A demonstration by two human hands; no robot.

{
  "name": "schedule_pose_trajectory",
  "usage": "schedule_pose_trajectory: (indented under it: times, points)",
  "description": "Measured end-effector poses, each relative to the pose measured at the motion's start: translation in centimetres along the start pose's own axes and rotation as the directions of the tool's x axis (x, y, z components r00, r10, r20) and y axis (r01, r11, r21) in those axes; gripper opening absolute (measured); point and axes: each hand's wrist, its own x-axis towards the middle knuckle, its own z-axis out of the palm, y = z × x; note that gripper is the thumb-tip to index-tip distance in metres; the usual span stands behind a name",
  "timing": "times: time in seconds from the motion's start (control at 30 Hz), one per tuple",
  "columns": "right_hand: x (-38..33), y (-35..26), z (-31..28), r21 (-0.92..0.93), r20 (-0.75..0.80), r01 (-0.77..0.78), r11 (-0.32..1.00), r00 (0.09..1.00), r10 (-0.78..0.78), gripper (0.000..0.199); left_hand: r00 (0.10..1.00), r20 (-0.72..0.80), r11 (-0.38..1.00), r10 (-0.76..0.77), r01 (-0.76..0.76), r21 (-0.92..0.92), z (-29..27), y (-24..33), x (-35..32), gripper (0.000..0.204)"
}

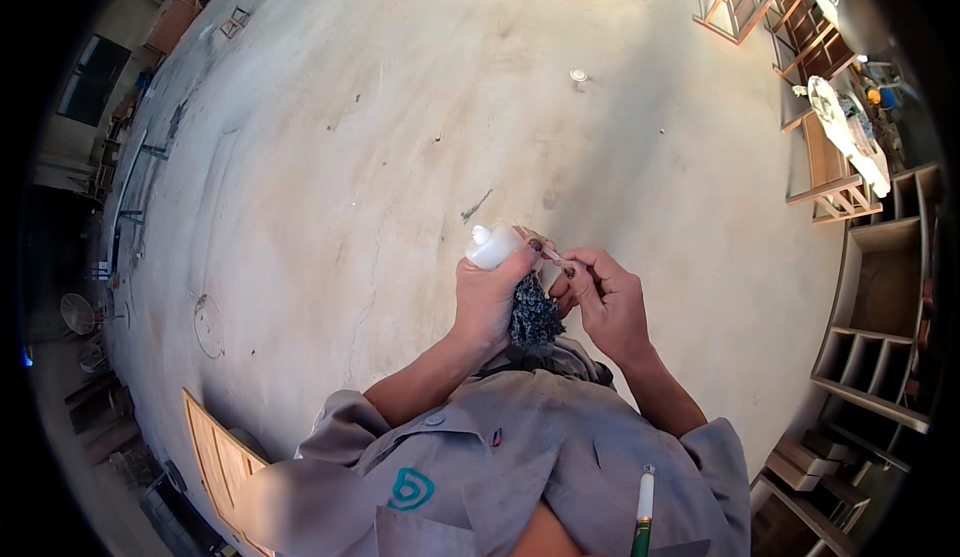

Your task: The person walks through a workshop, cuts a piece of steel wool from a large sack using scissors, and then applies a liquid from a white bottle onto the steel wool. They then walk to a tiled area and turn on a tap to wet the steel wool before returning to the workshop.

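Observation:
My left hand (485, 302) is closed round a white plastic bottle (490, 246) with a rounded cap or nozzle, held tilted in front of my waist. Against the palm side of that hand hangs a dark grey, fuzzy wad (536, 315), like a scouring pad or a piece of shaggy cloth. Close beside it, my right hand (612, 307) is closed too, thumb and fingers pinched near the left fingertips. A thin pale piece shows between the two hands, too small to name. Dark stains mark the thumbs.
Concrete floor (400, 157) spreads ahead, with a small white disc (578, 75) on it. Wooden frames (738, 2) and an open shelf unit (885, 277) line the right. A wooden panel (215, 457) leans at the lower left. A white and green stick (644, 507) rests against my grey shirt.

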Motion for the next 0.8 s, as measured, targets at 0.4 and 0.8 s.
schedule_pose_trajectory:
  times: [0.4,0.8]
  points:
    - [28.2,0.9,-13.2,0.265,-0.004,-0.134,0.955,0.990,0.140,0.019,0.991,0.061,0.993,-0.118,0.118,0.015,13.4,4.1,29.6,0.012]
    - [61.7,-2.4,-26.3,0.234,0.182,-0.237,0.943,0.963,0.197,0.016,0.998,-0.062,1.000,-0.006,0.004,-0.019,25.9,11.0,58.6,0.010]
